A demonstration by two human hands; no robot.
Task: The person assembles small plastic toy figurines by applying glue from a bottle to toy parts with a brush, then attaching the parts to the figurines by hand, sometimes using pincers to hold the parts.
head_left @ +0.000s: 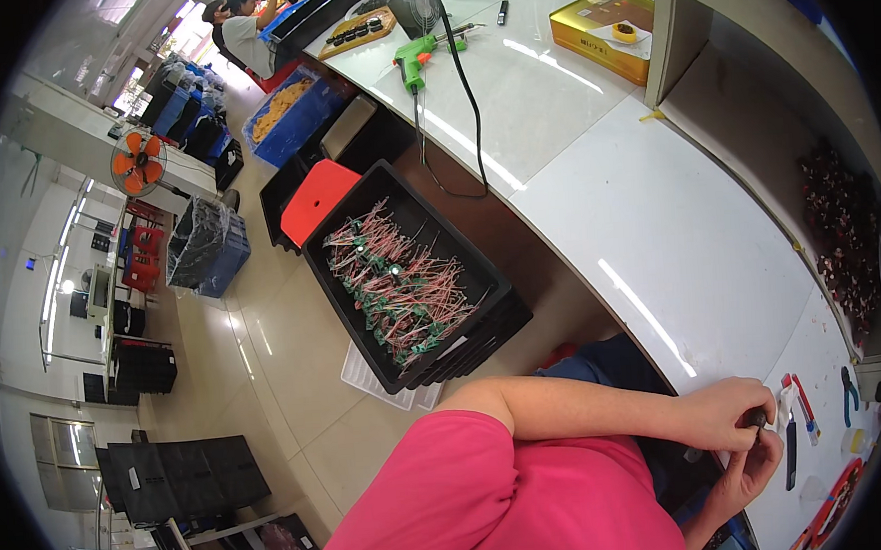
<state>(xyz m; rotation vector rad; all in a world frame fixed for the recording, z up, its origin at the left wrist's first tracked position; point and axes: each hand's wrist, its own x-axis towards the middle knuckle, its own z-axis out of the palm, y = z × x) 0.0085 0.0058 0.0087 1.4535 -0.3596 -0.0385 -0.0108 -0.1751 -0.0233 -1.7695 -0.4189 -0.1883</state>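
Observation:
My left hand (722,412) is at the edge of the white table, its fingers closed round a small dark rounded piece (756,419). Just below it, my right hand (752,473) pinches the same piece from the other side. Fingers cover much of the piece, so its exact kind does not show. Beside the hands lie a tool with a black handle (792,453), a red-and-white tool (804,407) and blue-handled pliers (850,396).
Left of the table, a stacked black crate (507,306) holds many green parts with reddish wires. A green glue gun (412,62), its cable and a yellow tin (600,48) sit farther along the table (595,187). Dark small parts (837,234) are heaped on the right.

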